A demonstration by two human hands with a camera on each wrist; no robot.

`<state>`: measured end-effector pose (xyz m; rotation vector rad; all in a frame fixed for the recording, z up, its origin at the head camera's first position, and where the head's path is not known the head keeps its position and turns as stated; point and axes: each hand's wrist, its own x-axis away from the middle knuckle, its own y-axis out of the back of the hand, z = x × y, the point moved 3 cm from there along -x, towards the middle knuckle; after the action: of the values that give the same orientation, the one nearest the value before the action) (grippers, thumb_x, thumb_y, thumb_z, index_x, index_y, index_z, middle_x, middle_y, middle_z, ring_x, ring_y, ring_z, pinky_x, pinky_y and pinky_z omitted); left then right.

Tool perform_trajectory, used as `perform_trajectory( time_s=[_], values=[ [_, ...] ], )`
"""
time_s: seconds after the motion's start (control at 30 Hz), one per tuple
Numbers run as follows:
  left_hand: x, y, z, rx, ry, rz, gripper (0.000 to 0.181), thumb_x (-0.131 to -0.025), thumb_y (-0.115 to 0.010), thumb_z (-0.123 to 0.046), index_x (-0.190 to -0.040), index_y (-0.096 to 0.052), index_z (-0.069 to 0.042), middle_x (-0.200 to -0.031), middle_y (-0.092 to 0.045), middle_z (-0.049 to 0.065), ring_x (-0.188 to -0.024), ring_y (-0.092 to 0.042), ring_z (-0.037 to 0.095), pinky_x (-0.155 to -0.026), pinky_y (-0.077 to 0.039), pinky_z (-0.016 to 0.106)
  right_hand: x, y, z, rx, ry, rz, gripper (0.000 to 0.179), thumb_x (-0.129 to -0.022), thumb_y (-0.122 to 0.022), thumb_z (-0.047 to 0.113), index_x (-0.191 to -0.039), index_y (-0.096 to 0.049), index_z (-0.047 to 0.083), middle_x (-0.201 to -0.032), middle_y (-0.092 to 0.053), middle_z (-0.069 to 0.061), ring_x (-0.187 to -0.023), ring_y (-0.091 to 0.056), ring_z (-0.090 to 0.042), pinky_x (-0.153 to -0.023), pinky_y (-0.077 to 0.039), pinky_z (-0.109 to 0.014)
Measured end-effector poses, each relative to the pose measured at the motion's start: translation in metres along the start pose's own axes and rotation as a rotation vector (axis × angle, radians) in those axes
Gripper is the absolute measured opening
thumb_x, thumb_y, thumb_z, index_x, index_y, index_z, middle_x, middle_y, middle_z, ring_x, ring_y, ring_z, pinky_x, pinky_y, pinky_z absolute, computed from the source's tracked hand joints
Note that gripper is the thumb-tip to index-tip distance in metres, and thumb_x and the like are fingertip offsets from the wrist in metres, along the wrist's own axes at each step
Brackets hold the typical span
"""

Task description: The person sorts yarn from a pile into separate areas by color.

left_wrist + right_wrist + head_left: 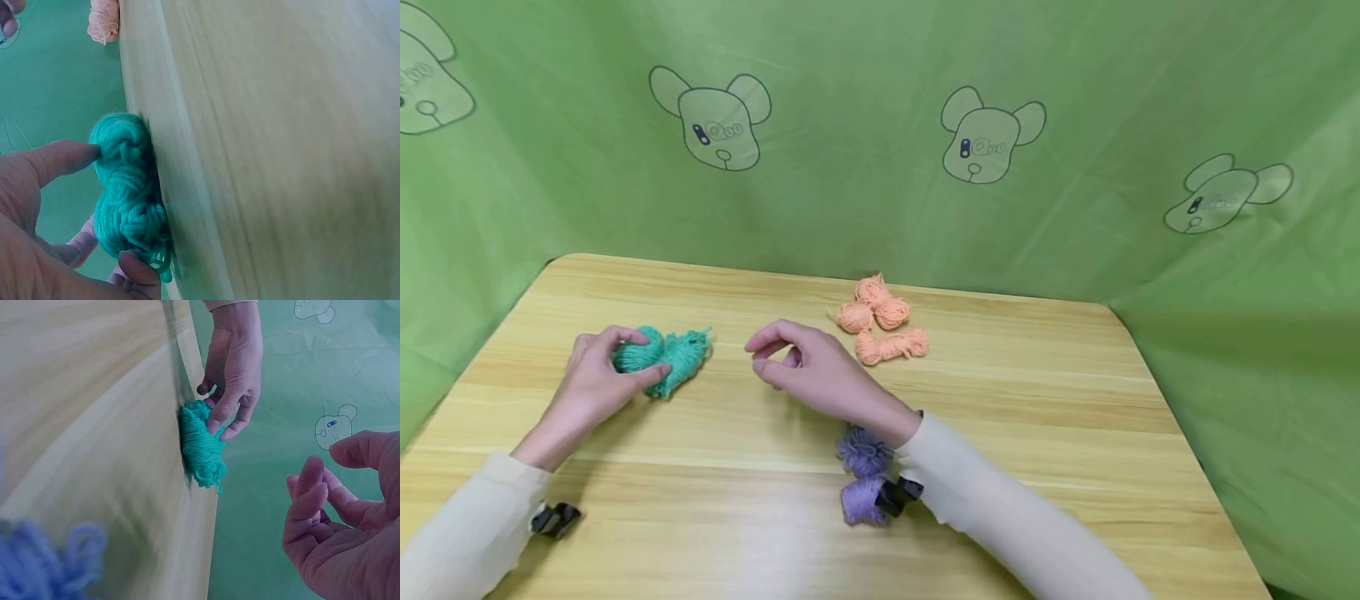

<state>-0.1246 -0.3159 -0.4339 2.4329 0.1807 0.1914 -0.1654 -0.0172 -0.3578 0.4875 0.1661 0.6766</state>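
Observation:
On the left of the table, two teal yarn skeins (683,360) lie side by side, one rounder and one with loose ends. My left hand (587,375) grips them, thumb on the near side and fingers round the far side; in the left wrist view the teal yarn (128,181) shows between thumb and fingers. Over the middle of the table hangs my right hand (816,371), fingers loosely bent and nothing between them. In the right wrist view that hand (350,519) is apart from the teal yarn (203,447).
Several peach yarn skeins (891,346) lie in a group at the back, beyond the right hand. Two purple yarn skeins (863,500) sit under the right wrist, partly covered by it. A green curtain (865,208) with mouse-head drawings surrounds the wooden table (1037,400).

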Motion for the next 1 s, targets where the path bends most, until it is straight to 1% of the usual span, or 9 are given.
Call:
perform_trajectory(
  time_s=[0.13, 0.33, 0.47, 0.67, 0.77, 0.83, 1.0],
  values=[
    [0.000, 0.000, -0.001, 0.001, 0.006, 0.001, 0.067, -0.103, -0.077, -0.039, -0.148, -0.050, 0.003, -0.145, -0.032, 0.036, -0.120, -0.041, 0.051, -0.097, -0.040, 0.068, 0.012, 0.006, -0.009, -0.047, -0.010, 0.009, 0.025, -0.107, -0.068, 0.023, -0.130, -0.073, 0.016, -0.118, -0.071, 0.007, -0.080, -0.066, -0.019, -0.069, -0.052, -0.031],
    [0.001, 0.000, -0.003, 0.005, 0.015, 0.005, 0.067, -0.103, -0.077, -0.038, -0.148, -0.049, 0.002, -0.147, -0.030, 0.037, -0.121, -0.041, 0.052, -0.097, -0.041, 0.068, 0.028, 0.017, -0.022, -0.030, -0.022, -0.002, 0.025, -0.106, -0.067, 0.024, -0.130, -0.073, 0.017, -0.116, -0.071, 0.006, -0.077, -0.062, -0.015, -0.071, -0.052, -0.033],
    [0.002, 0.000, -0.003, 0.003, 0.017, 0.006, 0.066, -0.103, -0.077, -0.037, -0.148, -0.049, 0.003, -0.148, -0.030, 0.038, -0.122, -0.041, 0.052, -0.097, -0.040, 0.068, 0.035, 0.023, -0.028, -0.026, -0.027, -0.006, 0.024, -0.106, -0.066, 0.023, -0.128, -0.074, 0.016, -0.112, -0.071, 0.003, -0.078, -0.060, -0.016, -0.073, -0.052, -0.031],
    [0.002, 0.001, -0.004, 0.001, 0.024, 0.008, 0.066, -0.104, -0.076, -0.038, -0.148, -0.049, 0.003, -0.149, -0.029, 0.038, -0.124, -0.040, 0.054, -0.098, -0.040, 0.070, 0.049, 0.030, -0.036, -0.031, -0.024, -0.016, 0.025, -0.106, -0.068, 0.021, -0.127, -0.074, 0.009, -0.105, -0.071, -0.001, -0.082, -0.060, -0.018, -0.074, -0.051, -0.028],
    [0.002, 0.001, -0.003, 0.003, 0.029, 0.011, 0.066, -0.104, -0.076, -0.038, -0.148, -0.048, 0.003, -0.152, -0.027, 0.040, -0.126, -0.039, 0.056, -0.099, -0.039, 0.072, 0.057, 0.033, -0.041, -0.036, -0.022, -0.012, 0.025, -0.106, -0.070, 0.020, -0.126, -0.073, 0.005, -0.103, -0.070, -0.001, -0.081, -0.059, -0.017, -0.073, -0.050, -0.026],
    [0.002, 0.000, -0.003, 0.005, 0.032, 0.013, 0.066, -0.104, -0.076, -0.038, -0.148, -0.048, 0.003, -0.153, -0.026, 0.040, -0.127, -0.038, 0.056, -0.100, -0.039, 0.072, 0.061, 0.034, -0.043, -0.032, -0.021, -0.010, 0.022, -0.105, -0.071, 0.019, -0.124, -0.074, 0.007, -0.100, -0.068, -0.001, -0.081, -0.057, -0.017, -0.072, -0.049, -0.026],
    [0.002, -0.001, -0.003, 0.009, 0.035, 0.015, 0.066, -0.104, -0.076, -0.038, -0.148, -0.048, 0.003, -0.152, -0.026, 0.040, -0.126, -0.039, 0.056, -0.099, -0.039, 0.071, 0.074, 0.035, -0.049, -0.015, -0.026, 0.000, 0.015, -0.103, -0.073, 0.017, -0.117, -0.075, 0.012, -0.085, -0.060, 0.000, -0.074, -0.053, -0.015, -0.065, -0.045, -0.025]
  ],
)
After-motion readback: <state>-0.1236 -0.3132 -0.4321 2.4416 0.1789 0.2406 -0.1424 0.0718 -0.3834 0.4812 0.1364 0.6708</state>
